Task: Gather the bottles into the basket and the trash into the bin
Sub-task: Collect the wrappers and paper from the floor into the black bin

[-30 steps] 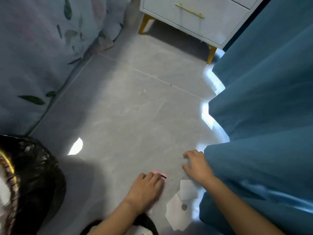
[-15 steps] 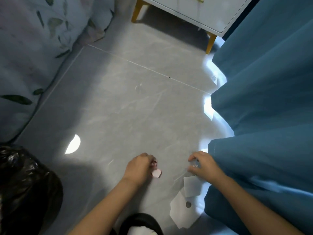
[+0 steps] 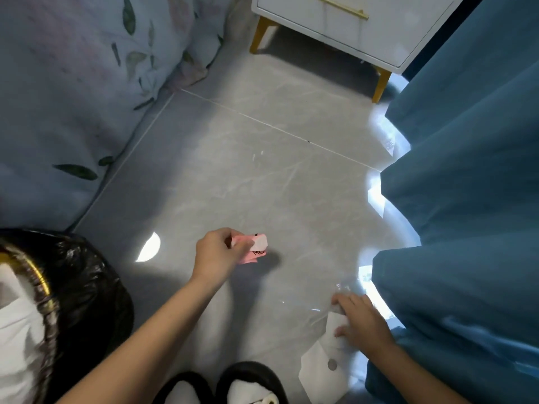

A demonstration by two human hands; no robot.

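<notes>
left hand: curled, pinching, raised | right hand: low, fingers bent, pressing down
</notes>
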